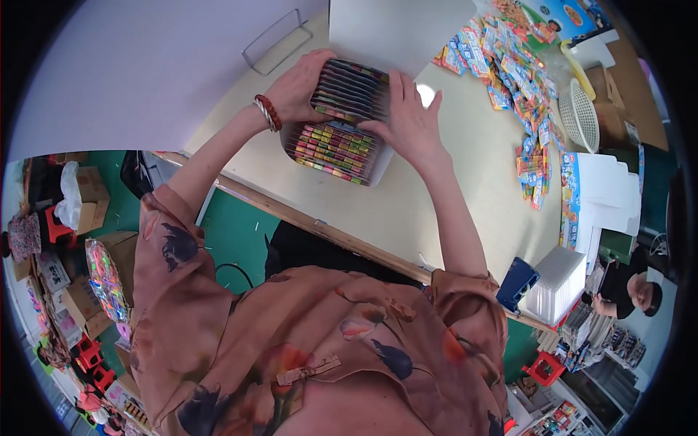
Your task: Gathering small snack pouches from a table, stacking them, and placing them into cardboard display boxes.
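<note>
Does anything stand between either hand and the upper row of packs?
Nothing visible does: the left hand and right hand flank the upper row directly, their thumbs at its near edge.

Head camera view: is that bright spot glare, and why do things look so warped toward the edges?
Head view: the blown-out white spot by the bare right hand is probably glare on the pale cream tabletop; also head view: the fisheye lens bends straight edges toward its rim, and the red plastic stool at lower right looks tilted.
</note>
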Motion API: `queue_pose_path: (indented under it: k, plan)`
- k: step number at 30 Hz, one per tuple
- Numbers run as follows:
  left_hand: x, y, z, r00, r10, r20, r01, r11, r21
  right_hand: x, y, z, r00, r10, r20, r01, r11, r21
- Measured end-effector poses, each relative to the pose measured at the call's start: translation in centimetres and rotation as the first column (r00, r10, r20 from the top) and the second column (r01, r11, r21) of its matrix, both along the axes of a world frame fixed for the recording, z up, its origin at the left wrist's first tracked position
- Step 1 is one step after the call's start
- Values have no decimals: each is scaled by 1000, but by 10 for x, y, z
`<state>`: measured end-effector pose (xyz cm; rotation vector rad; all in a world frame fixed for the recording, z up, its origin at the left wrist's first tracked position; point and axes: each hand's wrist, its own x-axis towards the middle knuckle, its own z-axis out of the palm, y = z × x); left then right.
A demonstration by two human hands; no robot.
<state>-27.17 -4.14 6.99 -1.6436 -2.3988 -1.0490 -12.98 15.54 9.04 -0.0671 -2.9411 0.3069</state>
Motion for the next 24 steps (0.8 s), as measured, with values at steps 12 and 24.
queue_pose_path:
  k: [12,24]
  plan:
    - [-3,10,-5,996,47,-75,-66,956,-285,-28,-11,-2,962,217,-166,-165,946,281]
    - [6,8,5,898,64,-435,-221,921,-321,-53,-15,14,956,112,270,-191,939,286]
